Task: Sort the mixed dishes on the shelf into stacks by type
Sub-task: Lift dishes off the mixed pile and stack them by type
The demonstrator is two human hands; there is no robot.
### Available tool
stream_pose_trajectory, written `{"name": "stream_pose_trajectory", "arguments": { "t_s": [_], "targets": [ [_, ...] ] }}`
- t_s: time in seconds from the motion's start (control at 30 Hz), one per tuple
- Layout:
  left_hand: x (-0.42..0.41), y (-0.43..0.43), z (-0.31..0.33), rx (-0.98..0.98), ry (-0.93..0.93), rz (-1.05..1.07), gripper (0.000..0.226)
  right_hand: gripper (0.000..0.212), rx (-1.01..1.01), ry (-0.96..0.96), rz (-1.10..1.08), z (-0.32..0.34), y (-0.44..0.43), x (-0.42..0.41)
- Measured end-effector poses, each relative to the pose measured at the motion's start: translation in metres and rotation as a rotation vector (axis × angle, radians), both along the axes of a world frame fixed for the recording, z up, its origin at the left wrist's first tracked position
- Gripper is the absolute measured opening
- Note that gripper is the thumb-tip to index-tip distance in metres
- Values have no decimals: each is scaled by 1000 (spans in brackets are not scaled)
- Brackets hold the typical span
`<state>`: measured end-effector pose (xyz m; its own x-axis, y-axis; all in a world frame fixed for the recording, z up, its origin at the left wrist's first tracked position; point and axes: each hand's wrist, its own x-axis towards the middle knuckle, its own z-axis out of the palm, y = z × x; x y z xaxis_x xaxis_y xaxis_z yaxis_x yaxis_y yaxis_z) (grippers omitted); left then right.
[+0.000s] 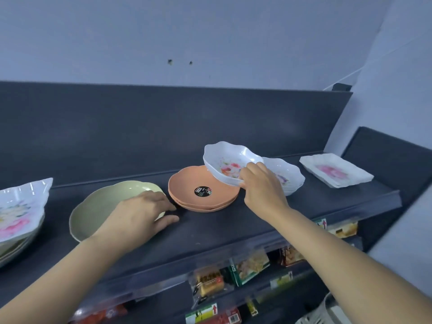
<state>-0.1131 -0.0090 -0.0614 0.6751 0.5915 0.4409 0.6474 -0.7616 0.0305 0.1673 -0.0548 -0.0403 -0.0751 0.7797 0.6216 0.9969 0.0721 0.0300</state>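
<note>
Dark shelf (210,230), left to right: left hand (140,211) lies over green dish (100,206), fingers loosely apart. Right hand (261,185) pinches white floral bowl (229,163), which is tilted and lifted over orange plates (182,190). Looks mid-sort; next move is nesting it squarely in matching bowl (292,174) just right.

Pale wall (210,31) w/ 2 holes (170,62) above dark back panel (163,127).

1. The shelf (210,230) looks like dark, matt board
2. The orange plates (182,188) and the green plate (100,206) look like smooth plastic with a dull satin finish; the black sticker (202,191) on the top orange one is glossy
3. The white floral bowl (224,160) and the white trays (336,170) are glossy, with bright highlights
4. The packets (250,265) below are in shiny clear wrap
</note>
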Motion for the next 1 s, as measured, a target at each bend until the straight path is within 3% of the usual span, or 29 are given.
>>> {"name": "stream_pose_trajectory", "arguments": {
  "t_s": [0.2,0.3,0.37,0.73,1.0],
  "targets": [
    [49,6,-5,-62,31,2,52,45,-69,-35,-82,-1,-7,81],
    [69,9,-9,-27,35,20,26,40,-108,-50,-126,-10,-1,113],
    [80,11,-12,-43,45,46,22,36,-134,-61,-140,-14,4,126],
    [112,11,-21,-166,146,157,21,16,-265,0,-78,-25,10,154],
    [114,12,-22,-154,165,163,18,19,-441,61,-93,-17,4,168]
  ]
}}
